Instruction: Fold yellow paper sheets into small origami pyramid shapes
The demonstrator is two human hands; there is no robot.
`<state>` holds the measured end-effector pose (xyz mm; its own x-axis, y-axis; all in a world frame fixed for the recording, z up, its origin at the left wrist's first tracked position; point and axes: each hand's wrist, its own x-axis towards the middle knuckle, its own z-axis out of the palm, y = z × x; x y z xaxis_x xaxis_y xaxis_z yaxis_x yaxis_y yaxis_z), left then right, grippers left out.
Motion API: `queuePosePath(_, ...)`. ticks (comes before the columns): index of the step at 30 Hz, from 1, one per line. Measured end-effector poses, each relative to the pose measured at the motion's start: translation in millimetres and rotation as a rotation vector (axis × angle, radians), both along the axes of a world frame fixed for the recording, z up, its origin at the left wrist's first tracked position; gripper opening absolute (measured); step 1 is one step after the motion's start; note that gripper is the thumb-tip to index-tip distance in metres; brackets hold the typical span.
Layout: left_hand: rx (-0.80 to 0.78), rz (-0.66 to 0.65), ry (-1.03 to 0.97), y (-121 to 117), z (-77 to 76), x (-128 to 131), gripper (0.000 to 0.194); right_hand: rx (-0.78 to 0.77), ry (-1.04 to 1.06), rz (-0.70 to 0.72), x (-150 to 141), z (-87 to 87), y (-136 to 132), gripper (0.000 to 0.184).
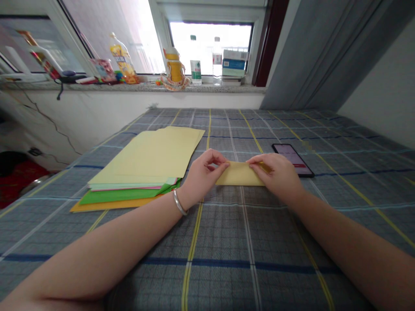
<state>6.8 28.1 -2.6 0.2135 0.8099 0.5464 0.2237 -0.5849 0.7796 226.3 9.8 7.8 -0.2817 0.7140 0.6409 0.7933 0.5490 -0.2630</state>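
Note:
A narrow piece of folded yellow paper (240, 175) lies on the checked cloth between my hands, its long edge facing me. My left hand (207, 170) pinches its far left corner between thumb and fingers. At the far right corner, my right hand (275, 172) does the same, covering the paper's right end. A silver bangle (179, 202) circles my left wrist. To the left is a stack of coloured paper (149, 153), pale yellow on top, with green and orange sheets sticking out toward me.
A phone (293, 160) with its screen lit lies just beyond my right hand. The grey plaid cloth (220, 250) covers the surface. Bottles, a yellow flask (175, 67) and boxes (234, 65) line the windowsill. A grey curtain (311, 52) hangs at the right.

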Motion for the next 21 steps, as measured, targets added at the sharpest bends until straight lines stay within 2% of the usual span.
queuePosePath(2,-0.023,0.025,-0.023,5,-1.2,-2,0.009,-0.041,0.059,-0.045,7,-3.8,7,0.011)
queuePosePath(7,-0.139,0.049,-0.049,17,-2.3,-7,0.014,-0.276,0.348,-0.095,16,-23.5,25,0.018)
queuePosePath(11,-0.261,0.069,-0.141,22,-0.6,-8,0.016,-0.464,0.650,0.028,14,-34.2,36,0.027)
queuePosePath(14,-0.321,0.083,-0.169,24,1.3,-9,0.018,-0.457,0.814,0.053,12,-33.1,39,0.027)
queuePosePath(18,-0.389,0.089,-0.099,29,-1.5,-12,0.020,-0.462,0.749,-0.043,14,-31.9,39,0.027)
queuePosePath(21,-0.418,0.084,0.111,36,-8.6,-17,0.019,-0.495,0.504,-0.120,17,-35.1,38,0.026)
